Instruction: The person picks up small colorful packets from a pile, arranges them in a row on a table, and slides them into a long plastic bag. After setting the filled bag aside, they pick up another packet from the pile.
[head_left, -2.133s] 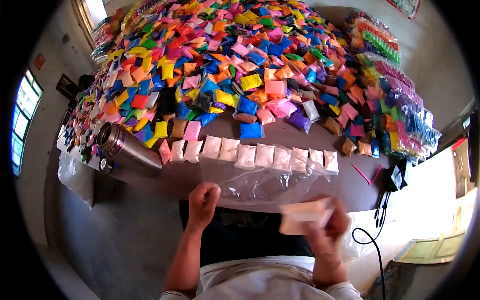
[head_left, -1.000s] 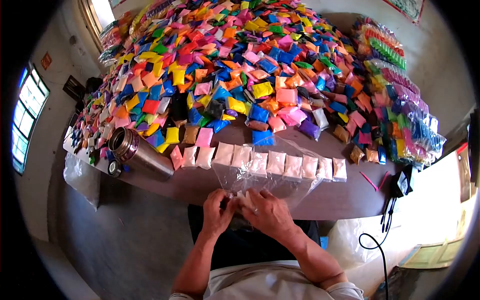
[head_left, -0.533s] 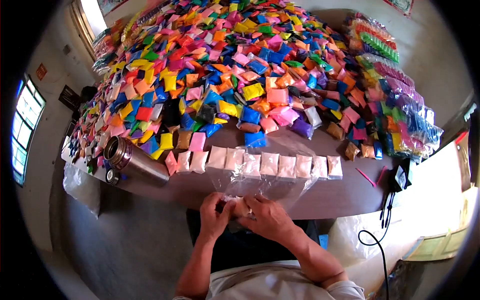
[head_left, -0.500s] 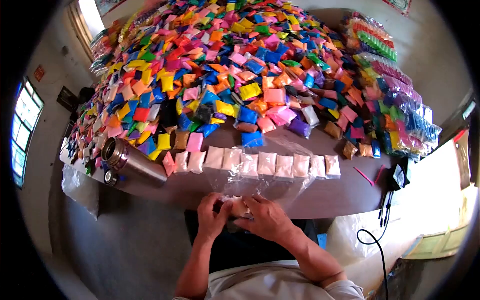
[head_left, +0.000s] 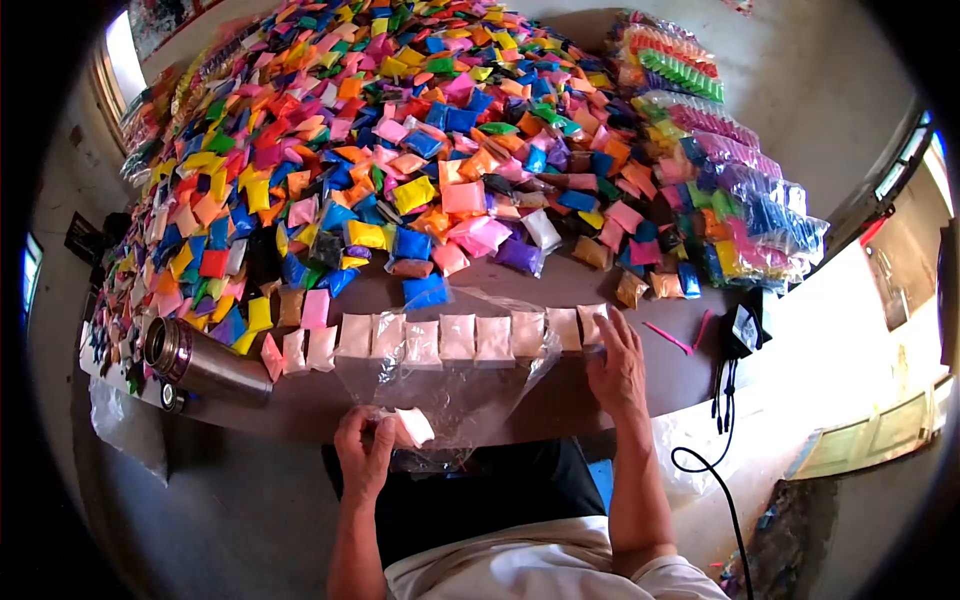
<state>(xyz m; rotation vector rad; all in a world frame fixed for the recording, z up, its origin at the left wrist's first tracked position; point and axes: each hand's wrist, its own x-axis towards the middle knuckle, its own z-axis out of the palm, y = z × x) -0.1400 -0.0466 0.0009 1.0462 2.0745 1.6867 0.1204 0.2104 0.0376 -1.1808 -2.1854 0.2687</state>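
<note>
At the table's front edge my left hand [head_left: 366,448] pinches a small pale pink packet [head_left: 413,427]. My right hand [head_left: 618,368] reaches to the right end of a row of pale pink packets [head_left: 458,338], its fingertips on the last packet [head_left: 592,325]; its fingers look closed around that packet's edge. A clear plastic bag [head_left: 450,400] lies over and in front of the middle of the row and reaches down near my left hand.
Behind the row rises a large heap of colourful packets [head_left: 400,150]. A steel flask [head_left: 210,362] lies at the left, its lid [head_left: 172,398] beside it. Bagged bundles [head_left: 770,225] are stacked at the right, near a black device [head_left: 742,332] with cables and pink strips [head_left: 668,338].
My right hand has left the packet that both hands held and moved right to the row's end. My left hand still holds its packet. The view has shifted.
</note>
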